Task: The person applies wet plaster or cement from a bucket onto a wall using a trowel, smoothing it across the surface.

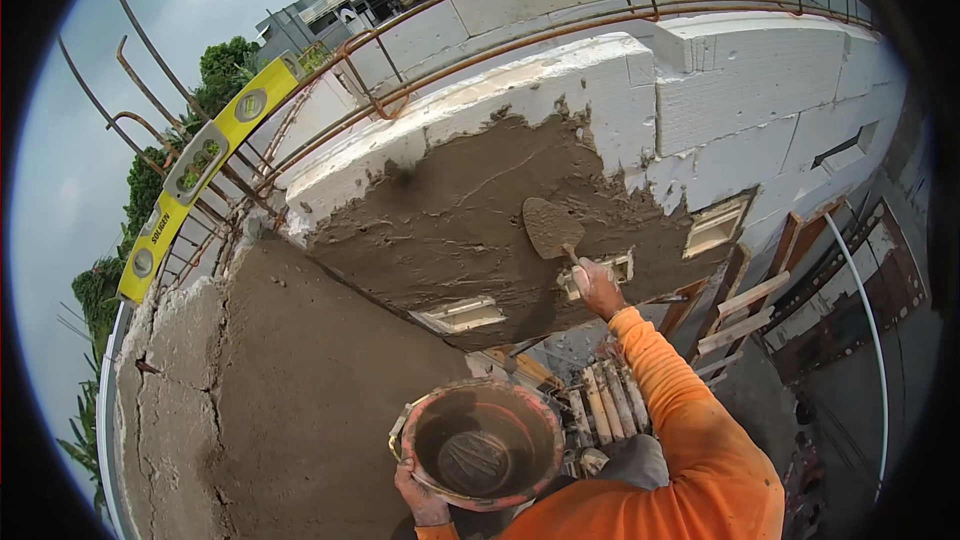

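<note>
My right hand (pixel 600 290) grips the handle of a trowel (pixel 550 225), whose mortar-coated blade rests against the wet grey-brown mortar (pixel 450 200) spread over a white block wall (pixel 760 80). Three pale recessed frames, one at the left (pixel 462 316), one behind my hand (pixel 620 268) and one at the right (pixel 716 222), sit in the plastered area. My left hand (pixel 422 495) holds the rim of a red-orange bucket (pixel 535 430) with a little mortar in its bottom, below the wall at lower centre.
A yellow spirit level (pixel 236 120) leans on rusty rebar (pixel 400 90) at the upper left. A plastered ledge (pixel 290 380) with cracked edges runs down the left. Wooden formwork (pixel 730 310), stacked timber poles (pixel 610 400) and a white pipe (pixel 870 330) stand lower right.
</note>
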Tool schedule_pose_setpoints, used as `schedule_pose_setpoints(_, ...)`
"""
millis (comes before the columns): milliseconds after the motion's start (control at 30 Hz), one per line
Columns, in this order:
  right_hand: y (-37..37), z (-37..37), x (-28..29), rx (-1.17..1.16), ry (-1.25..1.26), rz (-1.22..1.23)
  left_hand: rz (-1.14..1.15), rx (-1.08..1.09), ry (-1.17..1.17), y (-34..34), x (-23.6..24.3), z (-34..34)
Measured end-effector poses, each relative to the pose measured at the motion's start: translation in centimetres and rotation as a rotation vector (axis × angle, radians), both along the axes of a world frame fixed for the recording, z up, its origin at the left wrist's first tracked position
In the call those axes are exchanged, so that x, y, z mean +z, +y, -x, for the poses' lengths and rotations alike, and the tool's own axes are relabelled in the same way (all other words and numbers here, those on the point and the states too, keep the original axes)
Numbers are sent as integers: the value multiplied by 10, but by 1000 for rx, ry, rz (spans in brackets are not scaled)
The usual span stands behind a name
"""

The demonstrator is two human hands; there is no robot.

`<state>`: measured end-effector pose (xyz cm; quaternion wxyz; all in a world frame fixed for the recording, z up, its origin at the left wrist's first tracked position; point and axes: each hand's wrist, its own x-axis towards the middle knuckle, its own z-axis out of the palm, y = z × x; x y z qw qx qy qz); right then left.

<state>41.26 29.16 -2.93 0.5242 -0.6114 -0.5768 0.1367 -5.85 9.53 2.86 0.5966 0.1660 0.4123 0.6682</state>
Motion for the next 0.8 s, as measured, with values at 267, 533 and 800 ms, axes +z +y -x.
schedule_pose_setpoints(267, -29, -9, -21, 25, -105, 145, -30, -95, 76, 19, 0, -12)
schedule_pose_setpoints(533, 7, 24, -27, -40, 212, -72, -3, -99, -56, 6, 13, -18)
schedule_pose_setpoints(800, 33, 125, -21, 73, -164, 171, 32, 52, -44, -24, -1, 0)
